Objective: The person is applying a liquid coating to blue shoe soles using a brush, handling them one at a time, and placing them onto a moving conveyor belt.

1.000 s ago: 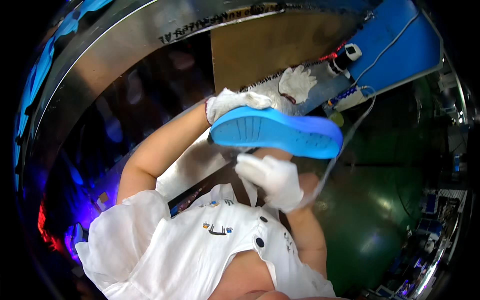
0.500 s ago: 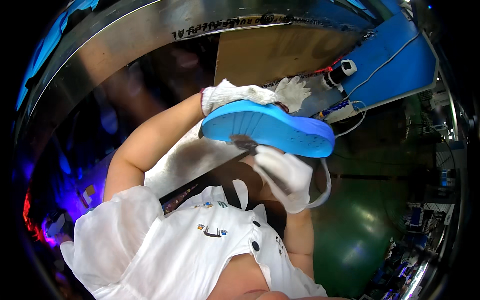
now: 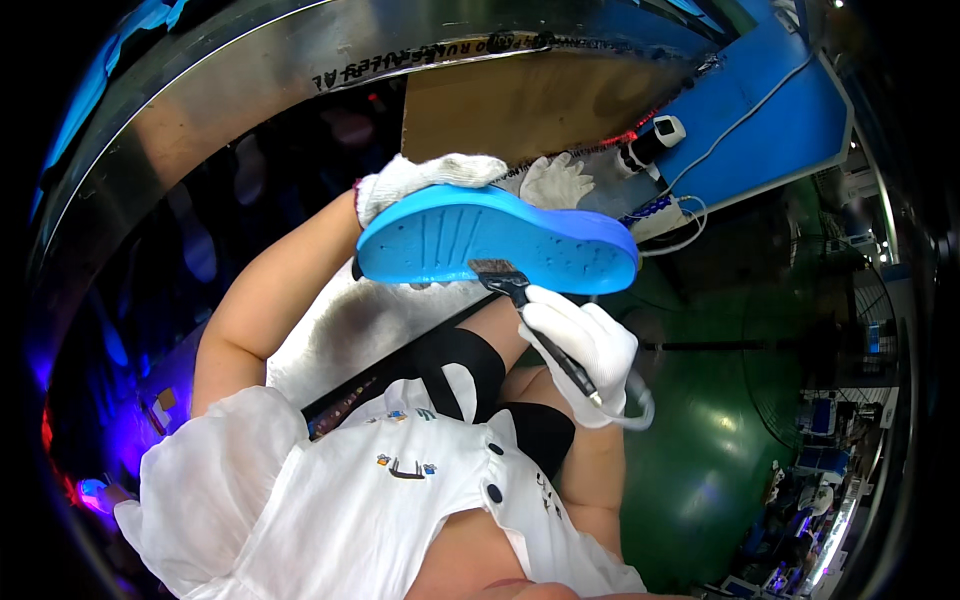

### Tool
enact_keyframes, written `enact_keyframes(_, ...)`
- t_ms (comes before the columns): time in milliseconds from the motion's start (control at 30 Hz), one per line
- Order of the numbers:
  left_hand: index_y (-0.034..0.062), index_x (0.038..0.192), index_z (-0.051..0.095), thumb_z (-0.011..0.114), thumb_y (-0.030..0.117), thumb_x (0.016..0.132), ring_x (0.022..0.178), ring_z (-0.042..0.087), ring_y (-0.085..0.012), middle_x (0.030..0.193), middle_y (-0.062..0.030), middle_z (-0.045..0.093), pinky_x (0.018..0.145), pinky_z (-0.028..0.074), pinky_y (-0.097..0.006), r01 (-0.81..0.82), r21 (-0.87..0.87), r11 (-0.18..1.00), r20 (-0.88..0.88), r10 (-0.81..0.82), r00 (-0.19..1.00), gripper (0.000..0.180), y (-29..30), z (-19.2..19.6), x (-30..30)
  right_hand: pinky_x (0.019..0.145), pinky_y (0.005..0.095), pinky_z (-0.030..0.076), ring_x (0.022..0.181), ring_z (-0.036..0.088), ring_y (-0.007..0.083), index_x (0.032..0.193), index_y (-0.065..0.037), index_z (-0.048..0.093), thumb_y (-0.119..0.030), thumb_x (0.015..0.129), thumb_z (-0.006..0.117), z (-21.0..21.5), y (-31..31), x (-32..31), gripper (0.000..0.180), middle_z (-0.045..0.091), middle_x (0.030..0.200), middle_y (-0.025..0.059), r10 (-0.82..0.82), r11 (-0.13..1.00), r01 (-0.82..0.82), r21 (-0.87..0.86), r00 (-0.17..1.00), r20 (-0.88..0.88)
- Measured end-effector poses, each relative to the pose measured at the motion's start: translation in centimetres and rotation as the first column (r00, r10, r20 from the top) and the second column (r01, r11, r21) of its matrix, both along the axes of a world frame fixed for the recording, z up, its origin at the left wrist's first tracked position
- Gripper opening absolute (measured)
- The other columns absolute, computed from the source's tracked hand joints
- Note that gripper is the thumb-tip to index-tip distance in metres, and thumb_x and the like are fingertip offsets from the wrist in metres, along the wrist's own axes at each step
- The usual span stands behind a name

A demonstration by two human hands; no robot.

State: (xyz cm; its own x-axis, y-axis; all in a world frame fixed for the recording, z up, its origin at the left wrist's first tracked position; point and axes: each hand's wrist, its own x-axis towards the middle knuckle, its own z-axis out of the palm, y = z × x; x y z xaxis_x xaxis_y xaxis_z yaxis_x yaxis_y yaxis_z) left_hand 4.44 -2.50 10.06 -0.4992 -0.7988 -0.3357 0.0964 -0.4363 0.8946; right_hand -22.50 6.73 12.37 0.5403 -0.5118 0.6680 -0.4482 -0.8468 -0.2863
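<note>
My left hand [image 3: 432,183], in a white knitted glove, grips a bright blue shoe sole [image 3: 560,245] from behind its upper edge. The sole's recessed face, with ridges toward the left and small holes toward the right, is turned toward me. My right hand [image 3: 585,340], also in a white glove, is closed around the dark handle of a flat brush [image 3: 508,284]. The brown bristles meet the sole's face near its lower edge, about mid-length. A pale flexible tube [image 3: 640,405] curves beside my right wrist, near the handle's end.
A curved metal rim [image 3: 250,65] runs across the back, with a brown board [image 3: 500,105] under it. Behind the sole lies another white glove [image 3: 557,182]. A black-and-white plug [image 3: 655,145] and a cable sit beside a blue panel [image 3: 745,110]. Bare metal [image 3: 335,345] extends below the sole.
The brush has shifted right along the sole and shows sharply where it was blurred. The sole is tilted a little differently. The whole view has shifted slightly.
</note>
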Motion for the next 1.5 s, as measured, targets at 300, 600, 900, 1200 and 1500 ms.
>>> enact_keyframes(300,0.0012,0.131,0.056,0.051,0.073,0.084,0.073,0.069,-0.0361,0.107,-0.0298,0.064,0.060,0.059,-0.047,0.075,0.163,0.984,-0.210,-0.039,0.977,0.086,1.1,-0.3,0.7,0.053,0.0272,0.050,0.060,0.059,0.0204,0.097,-0.008,0.072,-0.002,0.063,0.076,0.3,-0.3,-0.5,0.034,0.073,0.099,0.0102,-0.079,0.996,0.079,-0.039,0.997,0.007)
enact_keyframes(600,-0.0008,0.140,0.044,0.038,0.073,0.091,0.097,0.066,-0.0368,0.117,-0.0263,0.063,0.090,0.054,-0.045,-0.130,0.232,0.964,-0.845,0.266,0.464,0.089,5.2,-3.5,-8.0,0.068,0.0334,0.050,0.076,0.062,0.0236,0.096,-0.006,0.069,0.006,0.069,0.077,-1.8,-0.5,4.3,0.031,0.070,0.095,0.0095,-0.146,0.978,0.179,-0.111,0.956,0.253)
enact_keyframes(900,-0.0043,0.138,0.039,0.032,0.085,0.082,0.090,0.064,-0.0413,0.114,-0.0286,0.057,0.077,0.056,-0.054,-0.196,-0.286,0.938,-0.797,-0.119,0.592,0.105,-1.0,6.8,-1.7,0.069,0.0291,0.049,0.074,0.060,0.0167,0.100,0.002,0.067,-0.001,0.079,0.074,-1.2,2.1,2.1,0.022,0.065,0.085,0.0100,-0.071,0.858,-0.427,0.285,0.450,0.890)
enact_keyframes(1200,0.0064,0.125,0.056,0.052,0.036,0.098,0.109,0.062,-0.0298,0.128,-0.0204,0.059,0.074,0.055,-0.041,-0.542,-0.542,0.642,-0.294,0.460,0.838,0.040,0.4,9.7,1.3,0.067,0.0225,0.047,0.076,0.059,0.0117,0.102,0.004,0.062,0.006,0.082,0.068,-4.5,1.9,1.0,0.021,0.062,0.088,0.0075,-0.193,0.821,-0.344,0.455,0.583,0.789)
enact_keyframes(1500,0.0037,0.115,0.065,0.058,0.021,0.093,0.111,0.060,-0.0362,0.120,-0.0206,0.062,0.098,0.047,-0.041,0.268,-0.579,0.770,0.522,0.603,-0.603,0.029,3.2,18.1,13.9,0.063,0.0238,0.040,0.070,0.050,0.0079,0.102,0.000,0.067,0.000,0.083,0.070,-7.1,1.3,1.9,0.019,0.061,0.092,0.0035,-0.207,0.847,-0.235,0.477,0.681,0.702)
